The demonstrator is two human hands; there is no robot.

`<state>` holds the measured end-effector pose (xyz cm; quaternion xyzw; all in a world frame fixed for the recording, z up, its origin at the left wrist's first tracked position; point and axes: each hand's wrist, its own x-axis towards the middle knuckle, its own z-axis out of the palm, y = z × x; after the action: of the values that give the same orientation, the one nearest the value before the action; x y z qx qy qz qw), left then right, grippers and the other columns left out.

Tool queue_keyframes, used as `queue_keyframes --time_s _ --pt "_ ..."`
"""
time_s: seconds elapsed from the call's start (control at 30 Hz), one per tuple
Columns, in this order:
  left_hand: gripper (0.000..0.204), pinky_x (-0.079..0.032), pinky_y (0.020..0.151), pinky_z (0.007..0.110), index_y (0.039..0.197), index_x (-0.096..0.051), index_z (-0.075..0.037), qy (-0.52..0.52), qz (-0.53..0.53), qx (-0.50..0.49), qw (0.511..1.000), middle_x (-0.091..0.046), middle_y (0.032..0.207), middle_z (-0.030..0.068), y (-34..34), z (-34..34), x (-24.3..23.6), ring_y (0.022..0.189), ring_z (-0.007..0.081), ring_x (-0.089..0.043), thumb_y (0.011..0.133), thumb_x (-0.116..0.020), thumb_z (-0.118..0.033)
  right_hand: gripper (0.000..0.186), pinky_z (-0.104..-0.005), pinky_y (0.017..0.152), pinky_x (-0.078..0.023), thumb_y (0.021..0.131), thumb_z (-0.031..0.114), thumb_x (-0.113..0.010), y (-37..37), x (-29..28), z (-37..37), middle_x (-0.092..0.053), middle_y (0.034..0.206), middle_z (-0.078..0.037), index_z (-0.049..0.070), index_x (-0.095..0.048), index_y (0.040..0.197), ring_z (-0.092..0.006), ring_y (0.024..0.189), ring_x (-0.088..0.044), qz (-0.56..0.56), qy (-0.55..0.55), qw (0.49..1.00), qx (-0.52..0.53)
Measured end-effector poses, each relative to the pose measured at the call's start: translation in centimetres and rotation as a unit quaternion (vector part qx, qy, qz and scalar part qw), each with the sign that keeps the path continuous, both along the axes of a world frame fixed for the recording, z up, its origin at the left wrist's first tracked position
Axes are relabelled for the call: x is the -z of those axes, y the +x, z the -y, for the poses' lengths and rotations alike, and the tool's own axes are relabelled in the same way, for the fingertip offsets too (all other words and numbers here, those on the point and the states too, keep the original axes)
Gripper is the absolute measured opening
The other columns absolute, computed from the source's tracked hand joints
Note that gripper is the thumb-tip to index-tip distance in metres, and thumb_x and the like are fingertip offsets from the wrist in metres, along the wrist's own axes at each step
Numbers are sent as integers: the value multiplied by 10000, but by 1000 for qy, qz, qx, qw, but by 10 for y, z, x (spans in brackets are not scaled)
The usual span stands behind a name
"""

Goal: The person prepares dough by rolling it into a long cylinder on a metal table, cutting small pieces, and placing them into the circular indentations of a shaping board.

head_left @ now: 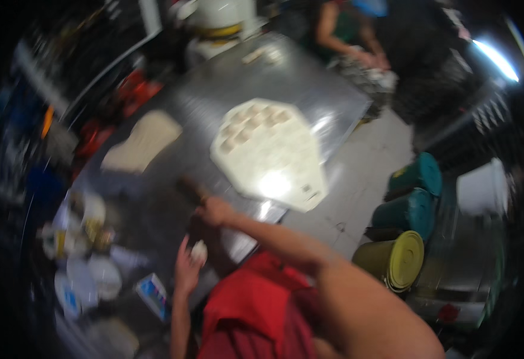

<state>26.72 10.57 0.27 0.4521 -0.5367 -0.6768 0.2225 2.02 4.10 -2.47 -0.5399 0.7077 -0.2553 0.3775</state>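
Note:
My right hand (215,212) is closed round a short brown stick (189,187) that looks like a wooden rolling pin, blurred by motion. It is held over the metal table, and its far end points away to the left. Nearer to me, my left hand (185,270) has a small pale lump of dough (199,252) between thumb and fingers. Beyond my right hand lies a white board (280,158), its corner reaching past the table edge. Several small round dough pieces (253,122) sit in rows on its far left part.
A flat sheet of dough (143,142) lies on the metal table (214,90) at the left. Tubs and bowls (88,278) and a small box (152,296) crowd the near left. Lidded buckets (405,258) stand at the right. Across the table, a person's hands (372,61) are at work.

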Motion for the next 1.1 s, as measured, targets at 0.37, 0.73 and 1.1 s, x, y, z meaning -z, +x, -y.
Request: queue_keyframes --time_s 0.37,0.73,1.1 --pt "705 -581 928 314 1613 -413 -39 -85 -121 -5 989 -670 1133 93 -9 31 -30 1057 171 -679 959 -624 117 258 -482 877 -541 982 233 -746 51 -130 -75 -667 1025 -206 59 -766 1171 -409 1005 -683 161 -52 982 -81" --pt "347 -563 859 450 1261 -635 42 -112 48 153 981 -739 1071 159 -28 27 -52 950 286 -709 1153 -516 -265 308 -402 707 -564 1110 260 -639 15 -144 -61 -700 793 -127 -45 -620 1149 -226 756 -716 171 24 984 -33" --pt "305 -539 996 501 1333 -580 57 -163 64 108 979 -692 1283 309 -68 29 -74 1228 463 -672 1061 -522 -69 363 -415 732 -582 1009 193 -775 -6 -160 -81 -767 914 -223 -59 -580 1183 -351 854 -780 57 -85 995 -16"
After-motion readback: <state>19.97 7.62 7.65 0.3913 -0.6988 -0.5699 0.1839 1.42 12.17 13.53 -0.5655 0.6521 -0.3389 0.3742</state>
